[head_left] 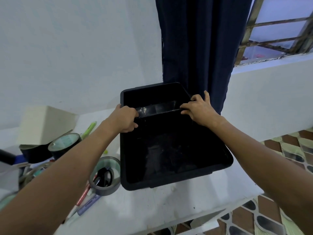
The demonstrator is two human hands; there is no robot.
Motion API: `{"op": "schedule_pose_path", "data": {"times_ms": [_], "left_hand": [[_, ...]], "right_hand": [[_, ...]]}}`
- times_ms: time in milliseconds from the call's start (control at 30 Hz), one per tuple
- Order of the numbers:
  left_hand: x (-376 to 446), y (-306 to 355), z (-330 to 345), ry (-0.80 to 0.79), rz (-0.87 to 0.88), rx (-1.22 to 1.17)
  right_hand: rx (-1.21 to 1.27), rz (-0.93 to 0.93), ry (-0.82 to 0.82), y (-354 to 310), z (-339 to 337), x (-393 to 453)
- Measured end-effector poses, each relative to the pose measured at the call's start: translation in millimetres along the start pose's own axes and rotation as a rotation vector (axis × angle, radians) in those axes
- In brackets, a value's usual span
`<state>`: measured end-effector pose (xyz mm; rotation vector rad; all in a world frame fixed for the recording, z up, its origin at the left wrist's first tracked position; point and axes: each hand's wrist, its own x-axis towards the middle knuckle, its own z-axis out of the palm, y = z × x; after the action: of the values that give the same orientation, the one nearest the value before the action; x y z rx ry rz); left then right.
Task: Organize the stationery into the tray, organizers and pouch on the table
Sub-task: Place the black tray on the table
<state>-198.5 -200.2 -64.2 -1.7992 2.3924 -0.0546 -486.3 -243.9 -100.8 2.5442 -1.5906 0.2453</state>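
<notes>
A large black tray [218,165] sits on the white table at centre right. Inside its far half stands a black organizer [159,108] with a glossy inner wall. My left hand [126,118] grips the organizer's left end at the tray's left rim. My right hand [197,107] holds the organizer's right end, fingers curled over its top edge. A grey tape roll [105,190] lies left of the tray with black scissors [105,176] inside its ring. Pens and markers [86,199] lie under and beside it.
A black tape roll [65,145] and a green highlighter [89,130] lie at the left, near a cream box [44,122]. A dark curtain [194,41] hangs behind the tray. The table edge [203,216] runs along the bottom right, above tiled floor.
</notes>
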Motion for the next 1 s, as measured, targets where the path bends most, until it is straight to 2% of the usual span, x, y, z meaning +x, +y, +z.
{"op": "schedule_pose_path", "data": {"times_ms": [367, 400, 467, 533, 600, 633, 733, 833, 933, 1000], "left_hand": [[-5.7, 5.0, 13.6, -0.012, -0.079, -0.054], [-6.1, 2.6, 18.4, 0.038, -0.074, -0.060], [-13.9, 2.2, 27.5, 0.233, -0.100, -0.122], [-34.4, 9.8, 25.6, 0.352, -0.317, -0.369], [-56.3, 18.2, 23.6, 0.203, -0.530, -0.508], [-65.6, 22.4, 20.6, 0.101, -0.554, -0.492], [-74.4, 33.6, 2.6, -0.100, -0.462, -0.507], [-54.1, 44.5, -12.1, -0.181, -0.391, -0.419], [-20.5, 45.6, -17.1, -0.089, -0.347, -0.288], [-3.4, 47.0, -17.0, 0.081, -0.330, -0.175]], "right_hand": [[0.202, 0.046, -0.098, 4.4, 3.2, -3.7], [0.252, 0.079, -0.080, 4.3, 3.2, -3.8], [0.396, 0.227, 0.036, 4.7, 2.5, -3.8], [0.547, 0.412, 0.113, 5.9, -0.1, -8.7], [0.642, 0.523, 0.044, 4.5, -4.8, -18.9], [0.664, 0.545, 0.025, 3.8, -8.0, -25.5], [0.600, 0.610, 0.062, 6.0, -18.8, -46.0], [0.437, 0.660, -0.015, 19.1, -27.7, -77.7], [0.109, 0.614, -0.177, 25.9, -45.0, -108.0], [0.023, 0.492, -0.304, 25.7, -49.6, -121.7]]}}
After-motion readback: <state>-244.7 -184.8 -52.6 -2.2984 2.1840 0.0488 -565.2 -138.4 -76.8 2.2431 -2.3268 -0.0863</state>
